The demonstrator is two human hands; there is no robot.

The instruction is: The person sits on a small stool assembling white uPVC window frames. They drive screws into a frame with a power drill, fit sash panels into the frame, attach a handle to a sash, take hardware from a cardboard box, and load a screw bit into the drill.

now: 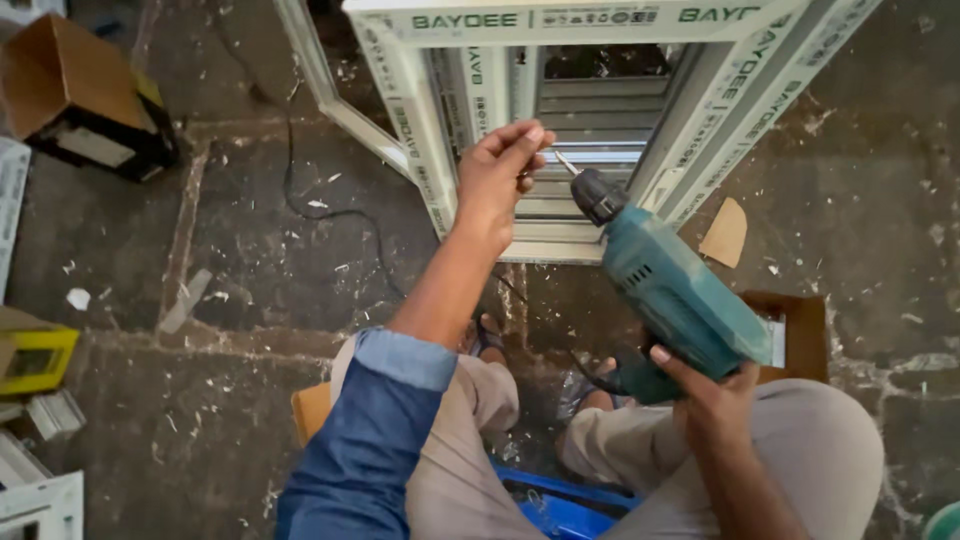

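Teal drill (672, 290) in right hand (712, 392)

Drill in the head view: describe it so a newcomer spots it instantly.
Start at the white window frame lying on the dusty concrete floor at top centre. Just below it, the right hand grips a teal power drill whose bit points toward the left hand. It is the only teal, black-chucked tool here.

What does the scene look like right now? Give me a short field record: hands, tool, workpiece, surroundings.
left hand: fingertips pinched at the drill bit tip
right hand: grips the handle of the teal power drill
drill bit: points at the white window frame
posture: seated, knees apart
floor: concrete, littered with white chips
nearby: cardboard box upper left, black cable
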